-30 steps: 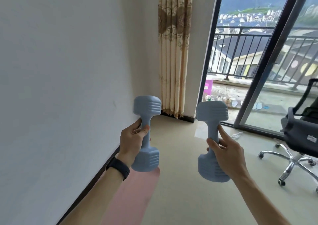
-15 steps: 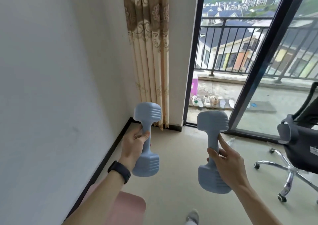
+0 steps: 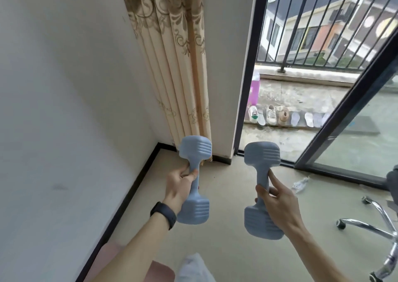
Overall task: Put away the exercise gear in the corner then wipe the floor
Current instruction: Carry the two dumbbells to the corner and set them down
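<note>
A pink mat (image 3: 160, 271) lies under the forearms. The left hand (image 3: 179, 187) is wrapped round the handle of an upright left dumbbell (image 3: 195, 210). The right hand (image 3: 280, 204) grips the right dumbbell (image 3: 261, 154) alongside, forefinger stretched up its handle. Beyond both fists, a patterned curtain (image 3: 183, 66) hangs in the corner.

Dumbbells: 2, i.e. left dumbbell (image 3: 196, 150) and right dumbbell (image 3: 261, 154), both blue. Hands: 2, i.e. left hand (image 3: 179, 184) and right hand (image 3: 280, 204), w/ 1 dumbbell gripped in each. Wristband (image 3: 163, 215): 1, black. Curtain (image 3: 178, 55): 1. Mat (image 3: 160, 272): 1, pink. Foot (image 3: 193, 268): 1. Chair (image 3: 374, 223): 1, only part in view. Wrapper (image 3: 300, 183): 1, on floor. Out on balcony: shoes (image 3: 271, 114) x3; insoles (image 3: 309, 119) approx. 4, too blurry for a sure count; purple box (image 3: 255, 90) x1; railing (image 3: 323, 23) x1.
</note>
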### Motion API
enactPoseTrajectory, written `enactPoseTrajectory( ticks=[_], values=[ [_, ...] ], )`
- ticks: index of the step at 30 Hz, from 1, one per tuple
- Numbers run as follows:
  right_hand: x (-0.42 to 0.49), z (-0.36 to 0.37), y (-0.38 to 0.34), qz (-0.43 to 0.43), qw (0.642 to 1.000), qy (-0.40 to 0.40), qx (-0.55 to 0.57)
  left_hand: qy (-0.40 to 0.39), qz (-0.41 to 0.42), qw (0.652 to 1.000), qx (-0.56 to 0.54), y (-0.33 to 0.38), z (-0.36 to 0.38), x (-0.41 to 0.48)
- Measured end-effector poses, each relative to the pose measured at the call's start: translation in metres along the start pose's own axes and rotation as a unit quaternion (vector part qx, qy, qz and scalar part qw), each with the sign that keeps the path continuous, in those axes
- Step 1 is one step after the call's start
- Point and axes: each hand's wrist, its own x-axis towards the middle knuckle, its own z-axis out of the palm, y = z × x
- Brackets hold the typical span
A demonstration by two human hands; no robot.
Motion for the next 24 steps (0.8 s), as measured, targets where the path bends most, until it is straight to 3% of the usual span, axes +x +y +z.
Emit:
enactPoseTrajectory(
  ticks=[7, 13, 21, 24],
  values=[
    [0.141, 0.046, 0.015, 0.057, 0.996, -0.045, -0.045, -0.017, -0.064, 0.994, 0.090, -0.012, 0.039, 0.152],
    [0.267, 0.112, 0.047, 0.164, 0.982, -0.064, -0.062, -0.061, -0.121, 0.972, 0.193, -0.025, 0.072, 0.297],
    [0.398, 0.194, 0.150, 0.282, 0.953, -0.081, -0.074, -0.127, -0.147, 0.931, 0.309, -0.106, 0.138, 0.454],
    [0.440, 0.225, 0.209, 0.298, 0.946, -0.097, -0.084, -0.124, -0.154, 0.913, 0.357, -0.172, 0.164, 0.503]
  ],
)
